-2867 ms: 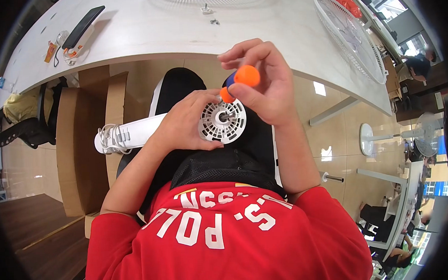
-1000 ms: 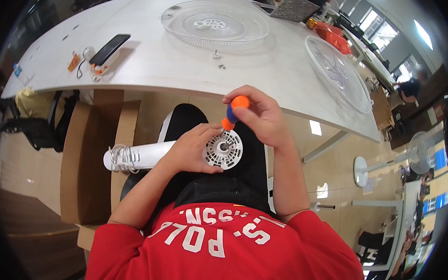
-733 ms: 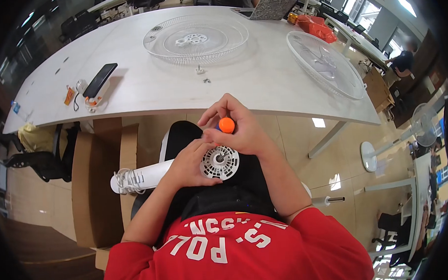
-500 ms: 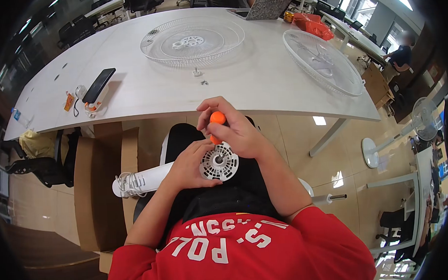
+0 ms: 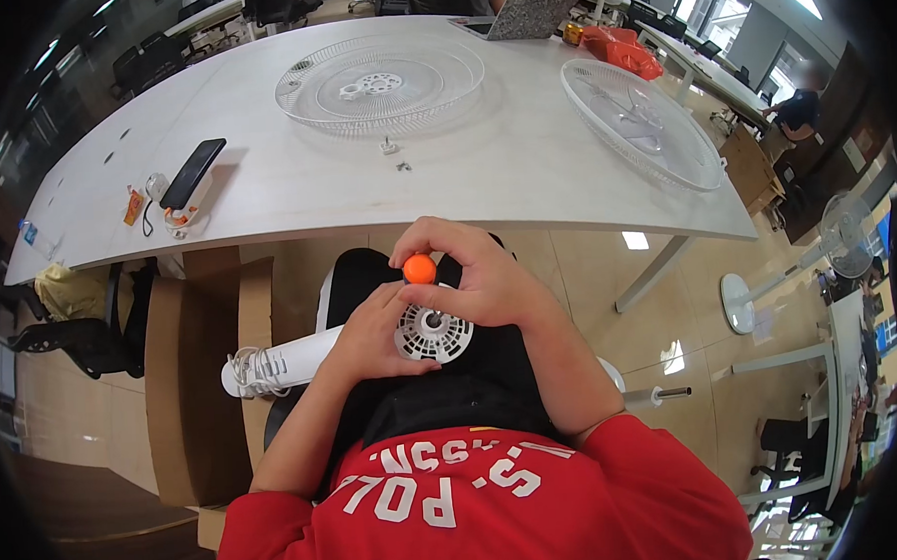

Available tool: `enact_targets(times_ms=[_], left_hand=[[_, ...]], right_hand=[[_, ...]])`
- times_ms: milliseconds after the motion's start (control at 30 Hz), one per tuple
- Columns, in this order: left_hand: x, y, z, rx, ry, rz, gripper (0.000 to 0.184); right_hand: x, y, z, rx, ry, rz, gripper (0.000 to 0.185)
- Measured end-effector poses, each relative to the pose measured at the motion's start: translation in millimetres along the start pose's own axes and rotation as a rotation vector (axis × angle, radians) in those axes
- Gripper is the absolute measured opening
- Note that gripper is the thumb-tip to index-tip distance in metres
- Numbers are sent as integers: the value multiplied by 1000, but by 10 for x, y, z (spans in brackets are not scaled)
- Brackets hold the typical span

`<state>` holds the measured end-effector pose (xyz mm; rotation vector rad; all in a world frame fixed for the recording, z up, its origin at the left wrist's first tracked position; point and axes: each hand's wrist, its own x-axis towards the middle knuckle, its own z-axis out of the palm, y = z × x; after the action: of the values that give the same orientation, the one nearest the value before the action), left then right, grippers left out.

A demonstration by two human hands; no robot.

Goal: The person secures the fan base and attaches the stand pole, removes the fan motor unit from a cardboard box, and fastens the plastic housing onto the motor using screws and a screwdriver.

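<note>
A white fan motor housing with a slotted round face rests at my lap, joined to a white column that points left. My left hand is closed around the housing's left side. In my right hand is a screwdriver, its round orange handle end facing up at me. Fingers and thumb curl about the handle just above the housing's far rim. The screwdriver's tip is hidden, so I cannot tell what it touches. A metal shaft stands in the housing's centre.
On the white table lie a round fan grille, another grille with clear blades, a small white part, small screws, a phone and a laptop. A cardboard box stands left of my legs.
My right hand has come down closer to the housing and tipped the screwdriver, so its handle now shows end-on. The left hand keeps its hold.
</note>
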<state>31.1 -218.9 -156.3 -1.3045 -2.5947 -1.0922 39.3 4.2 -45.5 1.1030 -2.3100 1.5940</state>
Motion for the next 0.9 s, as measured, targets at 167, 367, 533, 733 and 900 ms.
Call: enact_targets(times_ms=[167, 367, 533, 733, 900], left_hand=[[-8, -82, 40, 14, -13, 50, 96], [4, -19, 9, -6, 59, 83, 97], [-26, -92, 29, -34, 28, 43, 98], [-26, -32, -17, 0, 85, 93, 94], [-31, -54, 3, -15, 90, 106, 90]], right_hand=[[35, -35, 45, 20, 34, 40, 31], [31, 39, 143, 350, 32, 152, 34], [35, 18, 152, 270, 17, 176, 35], [-35, 138, 84, 347, 8, 89, 32], [-42, 34, 23, 290, 63, 213, 34]])
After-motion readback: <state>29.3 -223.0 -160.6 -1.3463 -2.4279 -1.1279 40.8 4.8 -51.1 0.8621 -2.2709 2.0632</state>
